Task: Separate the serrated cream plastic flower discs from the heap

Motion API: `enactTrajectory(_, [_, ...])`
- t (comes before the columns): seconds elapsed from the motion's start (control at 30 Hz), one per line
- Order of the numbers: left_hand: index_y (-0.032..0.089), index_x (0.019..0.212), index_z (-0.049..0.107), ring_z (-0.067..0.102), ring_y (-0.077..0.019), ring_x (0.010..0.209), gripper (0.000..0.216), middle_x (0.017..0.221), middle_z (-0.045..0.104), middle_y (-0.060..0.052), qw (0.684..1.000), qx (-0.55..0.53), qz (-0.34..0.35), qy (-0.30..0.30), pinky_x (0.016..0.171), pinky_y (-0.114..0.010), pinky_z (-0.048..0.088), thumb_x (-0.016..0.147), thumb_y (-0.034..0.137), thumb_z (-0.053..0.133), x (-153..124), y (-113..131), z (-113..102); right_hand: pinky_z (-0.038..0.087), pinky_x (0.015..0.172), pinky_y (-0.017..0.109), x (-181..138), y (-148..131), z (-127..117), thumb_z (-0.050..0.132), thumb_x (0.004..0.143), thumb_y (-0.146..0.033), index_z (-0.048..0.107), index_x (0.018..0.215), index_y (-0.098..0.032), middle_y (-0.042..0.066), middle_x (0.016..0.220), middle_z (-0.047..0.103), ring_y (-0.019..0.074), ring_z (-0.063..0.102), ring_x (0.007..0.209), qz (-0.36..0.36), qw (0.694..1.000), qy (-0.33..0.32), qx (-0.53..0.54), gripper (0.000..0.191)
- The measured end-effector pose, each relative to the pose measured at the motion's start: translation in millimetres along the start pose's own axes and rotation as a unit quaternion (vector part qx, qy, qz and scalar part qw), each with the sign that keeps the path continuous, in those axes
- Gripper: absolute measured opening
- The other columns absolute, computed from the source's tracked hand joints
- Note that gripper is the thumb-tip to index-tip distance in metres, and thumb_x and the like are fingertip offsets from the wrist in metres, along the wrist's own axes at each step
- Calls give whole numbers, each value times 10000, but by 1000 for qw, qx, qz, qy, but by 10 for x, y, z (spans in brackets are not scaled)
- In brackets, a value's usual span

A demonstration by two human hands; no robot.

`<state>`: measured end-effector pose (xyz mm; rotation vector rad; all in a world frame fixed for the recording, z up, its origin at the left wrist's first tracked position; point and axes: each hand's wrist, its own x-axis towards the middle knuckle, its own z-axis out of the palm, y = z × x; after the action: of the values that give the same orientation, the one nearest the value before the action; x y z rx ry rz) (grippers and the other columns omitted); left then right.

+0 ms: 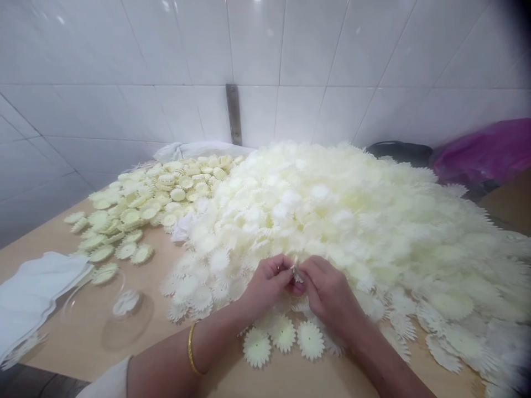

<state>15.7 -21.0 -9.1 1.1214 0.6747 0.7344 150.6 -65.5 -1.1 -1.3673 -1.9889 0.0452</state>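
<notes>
My left hand and my right hand meet at the near edge of a large heap of pale cream cloth flower petals. Both pinch one small white petal piece between their fingertips. A gold bangle circles my left wrist. Three flat petal discs lie on the wooden table just under my hands.
A second, yellower pile of petal discs lies at the back left. A clear glass dish and white cloth sit at the left. A purple bag and a dark object are at the back right, against the white tiled wall.
</notes>
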Motion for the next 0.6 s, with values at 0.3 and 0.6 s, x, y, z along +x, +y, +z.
enactTrajectory(0.3, [126,662,549,540,-99,531,165,566,559,-3,999,-2,-6,44,571,-240,457,699,271,616,26,3,35,306,543,290,-25,-22,121,338,783,-31,502,656,-147,65,643,447,179,365,611,-75,981,25,-178,237])
enactTrajectory(0.6, [129,645,524,531,-88,512,138,545,543,15,998,-22,-15,48,548,-224,446,684,227,612,31,0,33,298,560,306,-21,-35,143,357,800,-57,517,654,-143,62,629,434,190,352,612,-90,970,34,-222,232])
